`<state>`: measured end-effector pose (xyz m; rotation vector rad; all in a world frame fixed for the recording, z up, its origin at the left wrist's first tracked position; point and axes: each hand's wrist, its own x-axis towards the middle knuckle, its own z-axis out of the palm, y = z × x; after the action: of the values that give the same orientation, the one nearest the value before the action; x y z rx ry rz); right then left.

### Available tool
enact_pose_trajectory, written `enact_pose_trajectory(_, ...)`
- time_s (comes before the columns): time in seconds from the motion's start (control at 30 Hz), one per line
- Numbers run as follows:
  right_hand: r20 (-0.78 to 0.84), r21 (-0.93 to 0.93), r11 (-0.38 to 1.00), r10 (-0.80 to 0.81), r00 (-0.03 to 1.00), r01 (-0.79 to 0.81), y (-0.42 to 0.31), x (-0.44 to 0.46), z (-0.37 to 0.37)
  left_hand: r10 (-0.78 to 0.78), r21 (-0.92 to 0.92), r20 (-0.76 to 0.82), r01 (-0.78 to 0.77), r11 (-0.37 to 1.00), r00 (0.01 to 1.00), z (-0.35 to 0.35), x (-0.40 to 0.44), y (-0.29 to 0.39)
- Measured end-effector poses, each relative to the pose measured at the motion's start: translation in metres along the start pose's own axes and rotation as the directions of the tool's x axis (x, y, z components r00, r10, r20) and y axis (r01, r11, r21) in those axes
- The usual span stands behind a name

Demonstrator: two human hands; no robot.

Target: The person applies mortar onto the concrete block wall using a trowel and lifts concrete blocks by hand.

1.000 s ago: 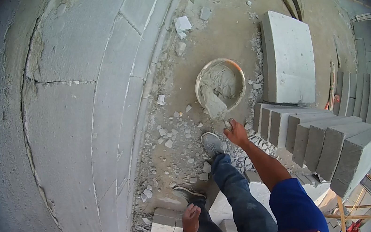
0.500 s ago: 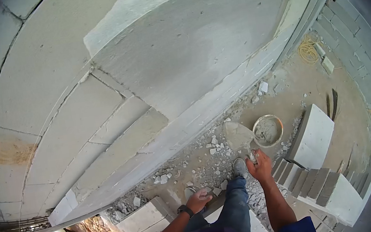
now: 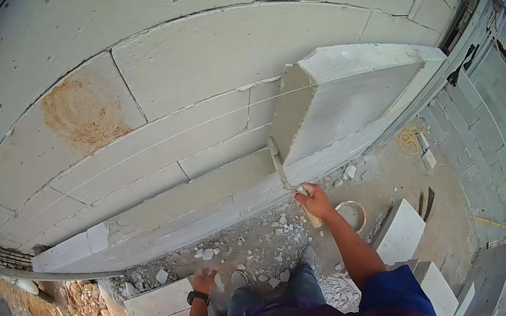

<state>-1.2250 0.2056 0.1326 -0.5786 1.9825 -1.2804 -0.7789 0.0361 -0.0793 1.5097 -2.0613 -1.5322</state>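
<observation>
My right hand [image 3: 315, 203] is closed around the wooden handle of a trowel [image 3: 283, 176]. The trowel is held up, its narrow-looking blade edge at the lower corner of a large pale block [image 3: 349, 102] on the low wall. Grey mortar coats that block's near end face. Left of it, a layer of mortar [image 3: 193, 195] covers the top of the lower course. My left hand [image 3: 203, 280], with a dark watch on the wrist, hangs low over the rubble, fingers loosely apart and holding nothing. A bucket of mortar [image 3: 353, 215] stands just right of my right forearm.
A taut string [image 3: 197, 125] runs along the block wall. Broken chips [image 3: 282, 226] litter the floor around my shoes. Loose blocks stand at right [image 3: 399, 228] and lower left [image 3: 160, 305]. A coiled yellow hose [image 3: 410, 141] lies farther off.
My right hand has brought the trowel from beside the bucket up to the block's end. My left hand has shifted left, and my view has turned toward the left part of the wall.
</observation>
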Motion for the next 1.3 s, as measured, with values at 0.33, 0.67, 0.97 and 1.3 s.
enact_pose_trajectory(0.33, 0.058, 0.229, 0.973, 0.006, 0.998, -0.019, -0.137, -0.035, -0.041, -0.084, -0.142, 0.146, 0.105, 0.984, 0.986, 0.067, -0.009, 0.007)
enact_pose_trajectory(0.67, 0.093, 0.328, 0.940, -0.128, 0.987, 0.091, -0.197, -0.059, -0.081, 0.012, -0.202, 0.228, 0.035, 0.979, 0.974, 0.084, 0.043, 0.033)
enact_pose_trajectory(0.97, 0.079, 0.312, 0.950, -0.028, 0.996, 0.002, -0.081, -0.086, -0.078, -0.041, -0.279, 0.295, 0.127, 0.952, 0.955, 0.076, 0.006, 0.076)
enact_pose_trajectory(1.3, 0.347, 0.122, 0.953, 0.220, 0.912, -0.277, -0.033, 0.037, -0.055, -0.070, 0.015, 0.203, 0.068, 0.998, 0.977, 0.070, -0.011, 0.015)
